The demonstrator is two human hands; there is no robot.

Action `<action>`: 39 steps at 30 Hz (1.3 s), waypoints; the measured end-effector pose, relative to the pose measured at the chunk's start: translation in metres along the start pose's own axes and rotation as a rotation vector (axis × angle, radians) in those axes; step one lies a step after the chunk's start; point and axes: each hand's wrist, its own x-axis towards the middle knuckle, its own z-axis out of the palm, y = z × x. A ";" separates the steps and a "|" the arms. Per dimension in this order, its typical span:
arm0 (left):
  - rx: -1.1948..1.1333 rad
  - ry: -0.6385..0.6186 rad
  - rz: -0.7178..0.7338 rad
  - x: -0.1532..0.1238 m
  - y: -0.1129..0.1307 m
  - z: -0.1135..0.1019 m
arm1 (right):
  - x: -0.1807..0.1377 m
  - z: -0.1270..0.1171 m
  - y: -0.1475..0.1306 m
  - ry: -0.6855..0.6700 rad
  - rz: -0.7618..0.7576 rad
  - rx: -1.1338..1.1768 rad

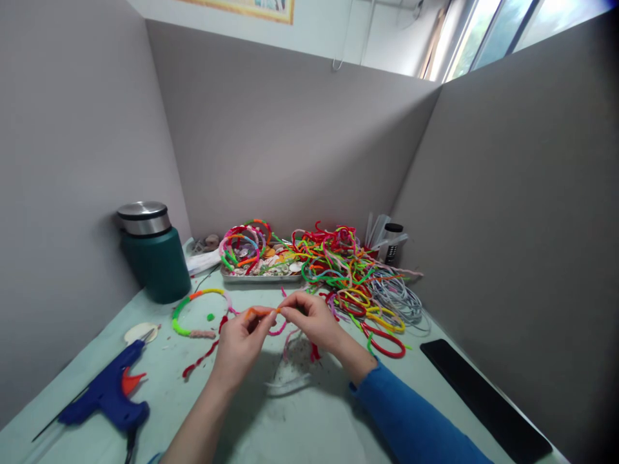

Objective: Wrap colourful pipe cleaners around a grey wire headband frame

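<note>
Over the middle of the table, my left hand [242, 345] and my right hand [313, 321] meet fingertip to fingertip. Both pinch a short orange pipe cleaner [252, 312], part of it hidden by the fingers. Behind and under the hands lies a pink pipe cleaner piece [277, 332], partly covered. A twisted red pipe cleaner [202, 361] rests left of my left hand. Beyond it is a ring of wrapped pipe cleaners [182, 320] in green, orange, yellow and pink, open at the lower right. A pale curved strip [289, 386] lies below my right hand.
A blue glue gun [109, 393] lies front left, near a green flask [157, 264]. At the back stand a metal tray [261, 279] of small pieces and a tangled heap of pipe cleaners [333, 258]. A black flat bar [483, 399] lies right; grey partitions surround the table.
</note>
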 end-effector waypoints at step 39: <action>0.394 0.152 0.442 -0.003 -0.003 0.004 | 0.002 0.004 0.000 0.057 0.122 0.158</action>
